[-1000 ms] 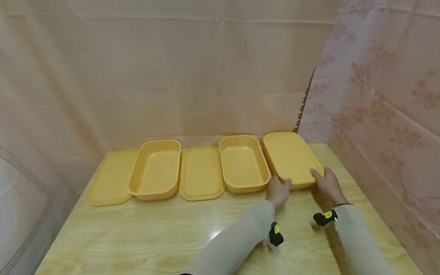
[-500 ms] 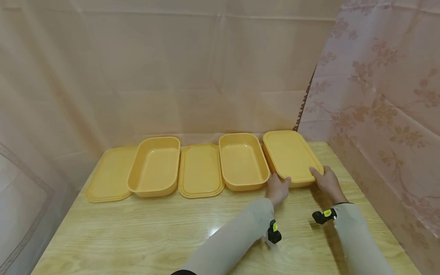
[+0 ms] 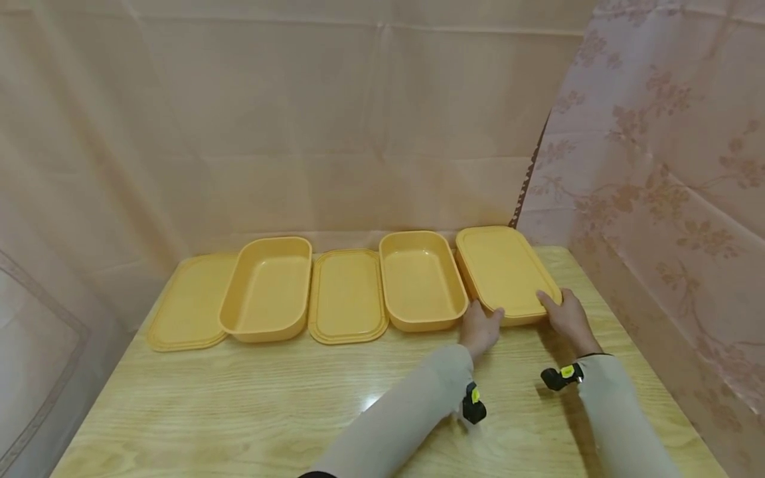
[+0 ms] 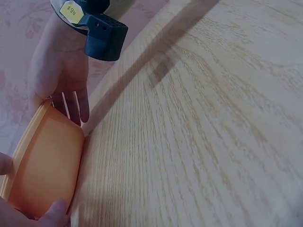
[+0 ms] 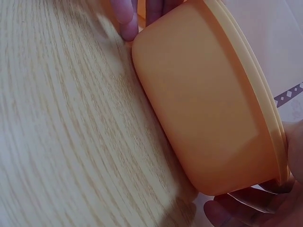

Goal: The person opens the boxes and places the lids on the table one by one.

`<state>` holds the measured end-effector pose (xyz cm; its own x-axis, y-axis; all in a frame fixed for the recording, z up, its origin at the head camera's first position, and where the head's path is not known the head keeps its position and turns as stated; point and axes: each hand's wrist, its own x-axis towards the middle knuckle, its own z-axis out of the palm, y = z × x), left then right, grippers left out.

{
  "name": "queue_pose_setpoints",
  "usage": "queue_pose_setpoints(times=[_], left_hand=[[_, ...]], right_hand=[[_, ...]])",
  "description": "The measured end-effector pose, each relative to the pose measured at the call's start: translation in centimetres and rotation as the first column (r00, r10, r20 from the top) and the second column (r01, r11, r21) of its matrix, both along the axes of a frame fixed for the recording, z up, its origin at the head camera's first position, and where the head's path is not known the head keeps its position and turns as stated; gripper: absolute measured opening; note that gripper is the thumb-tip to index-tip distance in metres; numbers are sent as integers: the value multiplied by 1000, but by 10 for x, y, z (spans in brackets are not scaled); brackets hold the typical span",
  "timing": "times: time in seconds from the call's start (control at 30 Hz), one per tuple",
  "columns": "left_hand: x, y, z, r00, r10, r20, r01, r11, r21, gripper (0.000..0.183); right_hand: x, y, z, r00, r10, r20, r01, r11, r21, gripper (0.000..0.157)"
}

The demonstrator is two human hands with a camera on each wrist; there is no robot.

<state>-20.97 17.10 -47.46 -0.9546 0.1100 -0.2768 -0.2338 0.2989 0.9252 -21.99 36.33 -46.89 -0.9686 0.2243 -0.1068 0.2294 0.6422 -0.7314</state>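
At the right end of a row stands a yellow plastic food container (image 3: 505, 269) with its lid on. My left hand (image 3: 481, 330) holds its near left corner, the thumb at the lid's edge and the other fingers along the side. At the near right corner my right hand (image 3: 570, 322) grips it, thumb on top of the lid. In the right wrist view, fingers of the right hand (image 5: 265, 203) lie curled against the container's side (image 5: 203, 104). The left wrist view shows the container (image 4: 52, 161) resting on the tabletop between both hands.
Left of it stand an open yellow container (image 3: 424, 282), a flat lid (image 3: 348, 297), another open container (image 3: 269, 289) and a second lid (image 3: 194, 303). All lie along the back of the wooden table (image 3: 251, 411). A beige curtain (image 3: 269, 119) hangs behind, a floral cloth (image 3: 675, 199) at right.
The head view has shifted very slightly. Both hands stay at the same corners of the lidded container, and the row has not visibly moved.
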Motion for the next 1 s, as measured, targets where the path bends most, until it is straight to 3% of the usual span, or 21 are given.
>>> queue_pose_setpoints(times=[0.43, 0.8, 1.0], left_hand=[[1, 0, 0, 999, 46, 7, -47, 996, 70, 68], [1, -2, 0, 998, 56, 15, -58, 990, 129, 65], [1, -3, -5, 998, 68, -13, -65, 988, 138, 63]], right_hand=[[2, -1, -1, 1000, -22, 3, 22, 1000, -11, 78], [-1, -7, -5, 985, -162, -59, 156, 983, -101, 75], [0, -8, -4, 981, -185, -54, 181, 980, -78, 74]])
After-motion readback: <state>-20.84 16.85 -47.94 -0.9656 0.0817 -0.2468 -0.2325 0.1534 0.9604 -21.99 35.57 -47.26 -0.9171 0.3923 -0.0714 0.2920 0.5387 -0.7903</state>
